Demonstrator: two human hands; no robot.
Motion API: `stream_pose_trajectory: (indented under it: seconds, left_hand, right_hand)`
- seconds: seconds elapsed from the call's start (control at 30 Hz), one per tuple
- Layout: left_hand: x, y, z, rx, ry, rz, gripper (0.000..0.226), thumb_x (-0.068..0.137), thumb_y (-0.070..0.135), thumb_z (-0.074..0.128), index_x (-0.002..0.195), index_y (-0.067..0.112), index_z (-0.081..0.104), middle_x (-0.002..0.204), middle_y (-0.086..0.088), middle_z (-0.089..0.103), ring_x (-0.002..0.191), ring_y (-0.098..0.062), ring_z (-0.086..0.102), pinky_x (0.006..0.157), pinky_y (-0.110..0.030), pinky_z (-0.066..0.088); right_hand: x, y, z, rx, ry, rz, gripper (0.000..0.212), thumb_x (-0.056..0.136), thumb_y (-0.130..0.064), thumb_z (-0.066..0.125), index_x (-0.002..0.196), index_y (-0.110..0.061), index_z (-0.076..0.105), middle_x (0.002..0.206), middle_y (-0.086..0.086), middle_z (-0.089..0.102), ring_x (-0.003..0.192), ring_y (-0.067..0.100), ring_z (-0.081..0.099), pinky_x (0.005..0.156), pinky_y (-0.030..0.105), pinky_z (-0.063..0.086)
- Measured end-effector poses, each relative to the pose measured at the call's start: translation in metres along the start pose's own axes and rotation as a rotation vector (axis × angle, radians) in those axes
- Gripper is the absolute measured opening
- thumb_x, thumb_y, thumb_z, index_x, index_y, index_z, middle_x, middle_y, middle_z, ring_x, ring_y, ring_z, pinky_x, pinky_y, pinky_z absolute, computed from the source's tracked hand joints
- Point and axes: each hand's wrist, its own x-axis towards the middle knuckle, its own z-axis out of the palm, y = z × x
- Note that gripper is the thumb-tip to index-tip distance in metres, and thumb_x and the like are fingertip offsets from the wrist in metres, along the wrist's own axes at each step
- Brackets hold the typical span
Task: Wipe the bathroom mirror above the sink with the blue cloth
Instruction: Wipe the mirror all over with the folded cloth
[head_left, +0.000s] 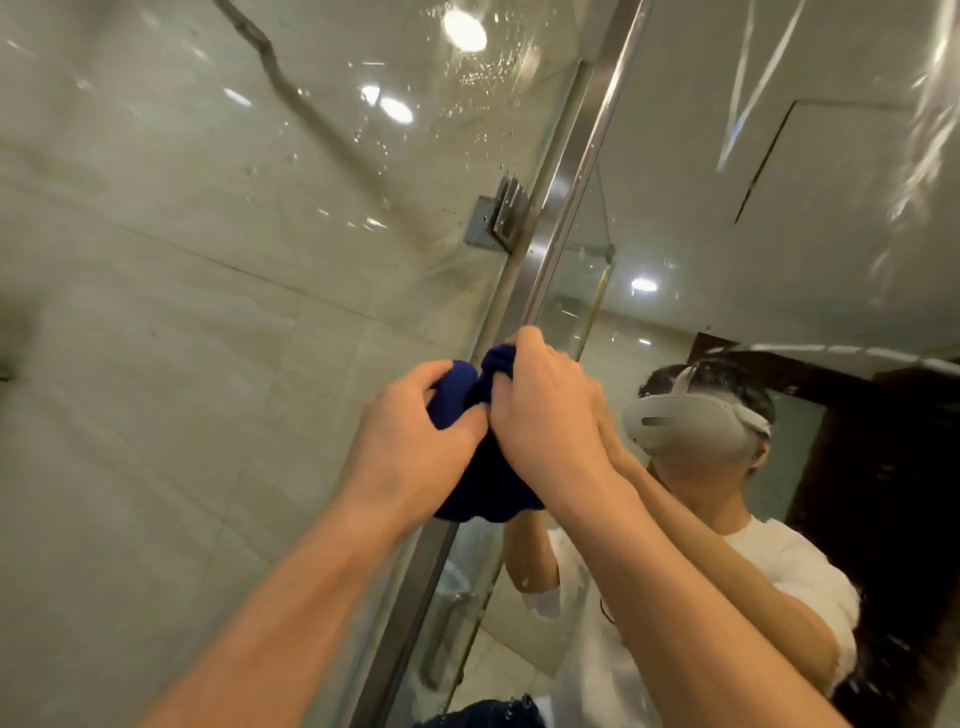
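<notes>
Both my hands hold the dark blue cloth (485, 480), bunched up in front of me at the mirror's left edge. My left hand (410, 441) grips one end with curled fingers. My right hand (545, 410) grips the other end, its knuckles close to the glass. A fold of the cloth hangs below my palms. The mirror (779, 218) fills the right half of the view and reflects a person in a white shirt with raised arms. Streaks and small drops mark the mirror's upper right.
A brushed metal post (558, 208) runs diagonally along the mirror's left edge. Left of it stands a wet glass shower panel (260, 260) with a metal hinge bracket (496, 218), and pale tiles behind. A dark wooden door shows in the reflection at right.
</notes>
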Motion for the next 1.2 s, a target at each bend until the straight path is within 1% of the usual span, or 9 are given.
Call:
stream_pose_trajectory:
  seconds: [0.07,0.13,0.3,0.6,0.73,0.87,1.03,1.13,1.2]
  left_hand:
    - [0.002,0.007,0.006,-0.132,-0.014,-0.015,0.024,0.086,0.029,0.069,0.108,0.035,0.061,0.101,0.009,0.072,0.095,-0.013,0.069,0.085,-0.043,0.058]
    - [0.016,0.023,0.012,-0.066,0.029,0.032,0.025,0.079,0.034,0.065,0.104,0.031,0.061,0.097,0.003,0.07,0.091,-0.022,0.069,0.078,-0.048,0.059]
    - [0.075,0.086,0.021,0.242,0.092,0.137,0.026,0.084,0.016,0.056,0.109,0.014,0.058,0.1,-0.006,0.064,0.093,-0.028,0.059,0.073,-0.031,0.043]
    - [0.051,0.046,0.009,0.518,0.082,0.185,0.025,0.083,0.023,0.054,0.108,0.017,0.058,0.093,-0.009,0.066,0.086,-0.033,0.059,0.074,-0.039,0.05]
    - [0.025,0.027,0.007,0.478,0.062,0.158,0.032,0.086,0.02,0.052,0.117,0.024,0.057,0.095,-0.003,0.068,0.091,-0.03,0.061,0.076,-0.038,0.05]
    - [0.034,0.036,0.007,0.39,0.125,0.128,0.023,0.092,0.022,0.052,0.111,0.024,0.063,0.094,0.0,0.069,0.09,-0.026,0.062,0.077,-0.036,0.048]
    - [0.047,0.06,0.012,0.311,0.182,0.054,0.027,0.092,0.021,0.052,0.115,0.031,0.064,0.093,0.005,0.072,0.089,-0.022,0.065,0.079,-0.04,0.052]
    - [0.067,0.086,0.015,0.34,0.19,0.05,0.032,0.087,0.03,0.046,0.114,0.033,0.064,0.09,0.006,0.074,0.084,-0.022,0.066,0.074,-0.039,0.052]
    - [0.084,0.106,0.016,0.345,0.193,0.011,0.033,0.085,0.031,0.047,0.112,0.033,0.065,0.084,0.007,0.073,0.077,-0.018,0.065,0.066,-0.033,0.049]
  right_hand:
    - [0.013,0.0,-0.015,0.027,-0.008,0.002,0.008,0.096,-0.011,0.046,0.104,-0.011,0.045,0.099,0.005,0.058,0.095,0.027,0.055,0.071,0.032,0.034]
    - [0.03,0.0,-0.029,0.056,0.017,0.003,0.015,0.095,-0.009,0.047,0.11,-0.006,0.049,0.107,0.011,0.062,0.091,0.026,0.053,0.071,0.03,0.033]
    - [0.091,-0.001,-0.076,0.053,0.066,0.055,0.007,0.092,-0.015,0.049,0.097,-0.017,0.044,0.105,0.011,0.055,0.088,0.027,0.047,0.074,0.037,0.039]
    - [0.054,-0.001,-0.042,0.004,-0.032,0.0,0.005,0.095,-0.01,0.045,0.099,-0.009,0.042,0.077,0.002,0.046,0.075,0.024,0.048,0.066,0.035,0.04]
    - [0.03,0.003,-0.026,0.062,-0.012,-0.042,0.013,0.095,-0.012,0.048,0.108,-0.011,0.047,0.083,-0.001,0.052,0.079,0.022,0.054,0.073,0.037,0.049]
    - [0.036,0.006,-0.03,0.115,0.01,-0.034,0.015,0.095,-0.014,0.05,0.11,-0.014,0.05,0.082,-0.007,0.051,0.071,0.008,0.05,0.06,0.021,0.041]
    - [0.064,0.01,-0.039,0.146,0.012,0.049,0.012,0.094,-0.015,0.051,0.106,-0.016,0.054,0.095,-0.003,0.058,0.083,0.011,0.051,0.072,0.026,0.039]
    - [0.091,0.021,-0.05,0.302,0.017,0.079,0.013,0.093,-0.008,0.055,0.104,-0.014,0.057,0.097,0.0,0.057,0.082,0.001,0.05,0.084,0.034,0.043]
    - [0.104,0.013,-0.068,0.263,0.029,0.09,0.015,0.093,-0.011,0.055,0.107,-0.016,0.053,0.098,-0.005,0.054,0.087,0.006,0.052,0.08,0.029,0.041]
